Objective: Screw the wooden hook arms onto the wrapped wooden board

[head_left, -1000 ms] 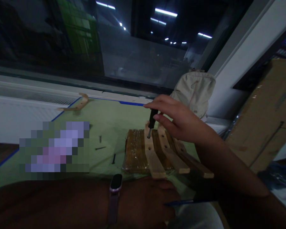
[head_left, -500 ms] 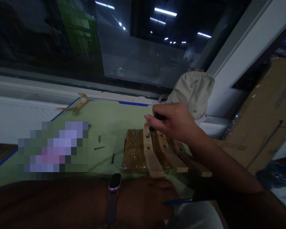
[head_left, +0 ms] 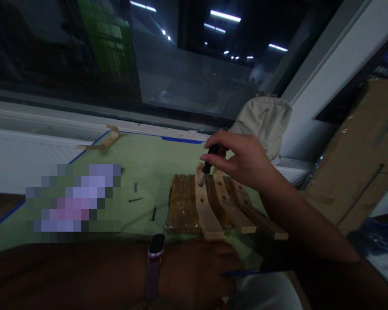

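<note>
My right hand [head_left: 242,161] is closed around the black handle of a screwdriver [head_left: 208,163], whose tip stands on the leftmost of three pale wooden slats [head_left: 207,211]. The slats fan out over a dark wooden block [head_left: 183,204] wrapped in clear film. My left hand [head_left: 197,273], with a smart band [head_left: 155,254] on the wrist, lies dark in the foreground, pressed against the near ends of the slats; its fingers are hard to make out.
A green mat [head_left: 142,163] covers the table. Several loose black screws [head_left: 139,199] lie left of the block. A curved wooden piece [head_left: 105,141] rests at the far edge. A beige bag [head_left: 265,122] and a cardboard box [head_left: 362,150] stand to the right.
My right hand dipped lower over the slat, then rose again and turned on the screwdriver handle. The left hand and the slats have stayed put.
</note>
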Demonstrator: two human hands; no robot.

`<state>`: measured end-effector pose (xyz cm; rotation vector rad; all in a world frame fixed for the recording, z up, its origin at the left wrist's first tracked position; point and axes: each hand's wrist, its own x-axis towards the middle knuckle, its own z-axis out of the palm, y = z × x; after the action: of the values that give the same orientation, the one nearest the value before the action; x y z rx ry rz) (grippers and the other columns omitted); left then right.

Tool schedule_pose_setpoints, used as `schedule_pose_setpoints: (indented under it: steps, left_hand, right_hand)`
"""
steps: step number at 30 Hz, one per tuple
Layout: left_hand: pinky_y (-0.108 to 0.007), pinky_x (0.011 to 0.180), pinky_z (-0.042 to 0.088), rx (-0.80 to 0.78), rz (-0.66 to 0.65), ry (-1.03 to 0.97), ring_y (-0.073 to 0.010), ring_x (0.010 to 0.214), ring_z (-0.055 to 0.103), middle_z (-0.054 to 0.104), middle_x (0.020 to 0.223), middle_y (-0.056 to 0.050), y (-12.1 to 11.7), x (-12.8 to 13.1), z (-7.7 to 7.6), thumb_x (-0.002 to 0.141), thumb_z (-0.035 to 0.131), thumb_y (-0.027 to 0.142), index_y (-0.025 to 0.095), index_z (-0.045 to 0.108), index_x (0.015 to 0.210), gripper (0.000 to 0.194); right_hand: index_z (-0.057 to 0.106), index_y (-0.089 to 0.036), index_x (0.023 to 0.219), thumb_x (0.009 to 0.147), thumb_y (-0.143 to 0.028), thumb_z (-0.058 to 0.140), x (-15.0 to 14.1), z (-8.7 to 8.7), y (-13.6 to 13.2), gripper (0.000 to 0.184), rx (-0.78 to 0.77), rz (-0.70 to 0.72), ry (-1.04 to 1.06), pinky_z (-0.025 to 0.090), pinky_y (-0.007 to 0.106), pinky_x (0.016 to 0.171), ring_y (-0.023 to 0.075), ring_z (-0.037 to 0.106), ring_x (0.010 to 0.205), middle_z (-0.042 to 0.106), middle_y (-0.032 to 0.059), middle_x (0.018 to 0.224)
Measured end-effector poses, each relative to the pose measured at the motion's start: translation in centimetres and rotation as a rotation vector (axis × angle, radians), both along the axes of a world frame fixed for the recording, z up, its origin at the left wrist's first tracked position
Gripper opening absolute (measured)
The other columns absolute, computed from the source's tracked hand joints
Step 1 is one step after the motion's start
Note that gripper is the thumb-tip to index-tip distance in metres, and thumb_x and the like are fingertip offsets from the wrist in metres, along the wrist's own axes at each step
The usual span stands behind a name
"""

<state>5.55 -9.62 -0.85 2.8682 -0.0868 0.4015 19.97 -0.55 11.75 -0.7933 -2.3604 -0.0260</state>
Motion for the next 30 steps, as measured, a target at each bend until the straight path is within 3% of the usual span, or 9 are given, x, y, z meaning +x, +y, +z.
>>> schedule_pose_setpoints:
  steps: [3, 6, 11, 14, 21, 23, 26, 28, 30]
  left_hand:
    - [-0.034, 0.095, 0.049, -0.001, 0.001, 0.007, -0.0228, 0.112, 0.055, 0.062, 0.117, -0.007, 0.0, 0.0, 0.0, 0.088, 0.062, 0.038, 0.015, 0.066, 0.091, 0.024]
    - [-0.034, 0.095, 0.049, -0.009, 0.004, 0.021, -0.0233, 0.113, 0.055, 0.062, 0.117, -0.007, 0.0, -0.1, 0.2, 0.088, 0.062, 0.037, 0.015, 0.065, 0.091, 0.022]
    - [-0.033, 0.096, 0.048, 0.002, -0.004, 0.029, -0.0224, 0.111, 0.056, 0.063, 0.116, -0.008, 0.0, -0.1, 0.5, 0.09, 0.058, 0.037, 0.014, 0.065, 0.094, 0.024]
    - [-0.032, 0.096, 0.048, 0.006, -0.004, 0.029, -0.0222, 0.112, 0.055, 0.062, 0.118, -0.007, 0.0, 0.0, 0.4, 0.09, 0.057, 0.037, 0.014, 0.065, 0.092, 0.024]
    - [-0.032, 0.097, 0.048, 0.011, 0.01, 0.017, -0.0214, 0.111, 0.055, 0.063, 0.117, -0.006, 0.0, 0.1, 0.1, 0.089, 0.059, 0.038, 0.016, 0.065, 0.092, 0.023]
    - [-0.032, 0.096, 0.048, 0.012, 0.004, 0.009, -0.0212, 0.109, 0.056, 0.063, 0.115, -0.006, 0.0, 0.0, 0.2, 0.09, 0.057, 0.038, 0.016, 0.065, 0.092, 0.023]
    - [-0.033, 0.096, 0.048, 0.001, 0.01, 0.014, -0.0221, 0.11, 0.056, 0.063, 0.115, -0.006, 0.0, 0.0, 0.3, 0.09, 0.057, 0.038, 0.016, 0.065, 0.089, 0.024]
    - [-0.034, 0.096, 0.048, -0.004, 0.008, 0.013, -0.0227, 0.112, 0.055, 0.063, 0.116, -0.007, 0.0, 0.0, 0.1, 0.09, 0.057, 0.038, 0.016, 0.065, 0.089, 0.023]
    - [-0.035, 0.096, 0.048, 0.0, 0.004, 0.009, -0.023, 0.112, 0.055, 0.062, 0.116, -0.007, 0.0, 0.0, -0.2, 0.089, 0.058, 0.038, 0.016, 0.065, 0.09, 0.023]
  right_hand:
    - [0.054, -0.019, 0.078, 0.087, -0.041, 0.06, -0.5, -0.2, -0.4, 0.024, 0.031, -0.155, -0.08, 0.027, 0.024, 0.054, 0.0104, 0.043, 0.054, 0.052, -0.0033, 0.063]
    - [0.05, -0.019, 0.083, 0.094, -0.04, 0.046, -0.6, 0.2, -1.0, 0.024, 0.003, -0.159, -0.201, 0.026, 0.027, 0.055, 0.013, 0.042, 0.058, 0.051, 0.0001, 0.068]
    - [0.046, -0.015, 0.105, 0.09, -0.024, 0.05, 0.4, 1.2, -1.3, 0.018, -0.152, 0.182, -0.225, 0.043, 0.03, 0.072, 0.0178, 0.054, 0.085, 0.056, 0.0092, 0.099]
    - [0.047, -0.016, 0.108, 0.085, -0.011, 0.051, 0.8, 1.2, -1.2, 0.024, -0.184, 0.263, -0.161, 0.046, 0.032, 0.08, 0.0176, 0.055, 0.093, 0.056, 0.0092, 0.105]
    - [0.053, -0.02, 0.111, 0.085, -0.019, 0.063, 0.9, 1.0, -0.8, 0.028, -0.15, 0.154, -0.121, 0.045, 0.026, 0.071, 0.0137, 0.059, 0.079, 0.063, 0.0031, 0.097]
    - [0.059, -0.019, 0.094, 0.085, -0.028, 0.066, 0.7, 0.8, -0.6, 0.014, -0.046, 0.026, -0.151, 0.039, 0.026, 0.063, 0.0131, 0.056, 0.069, 0.062, 0.0009, 0.082]
    - [0.055, -0.018, 0.07, 0.089, -0.041, 0.059, 0.2, 0.5, -0.5, 0.03, 0.06, -0.157, -0.225, 0.031, 0.027, 0.057, 0.0133, 0.049, 0.059, 0.055, 0.0002, 0.064]
    - [0.057, -0.018, 0.076, 0.092, -0.044, 0.052, 0.1, 0.6, -0.6, 0.031, 0.047, -0.153, -0.266, 0.033, 0.028, 0.059, 0.0152, 0.051, 0.063, 0.057, 0.0025, 0.069]
    - [0.058, -0.017, 0.094, 0.093, -0.039, 0.051, 0.3, 0.9, -0.9, 0.024, -0.018, -0.017, -0.263, 0.04, 0.03, 0.067, 0.0184, 0.056, 0.077, 0.062, 0.0073, 0.086]
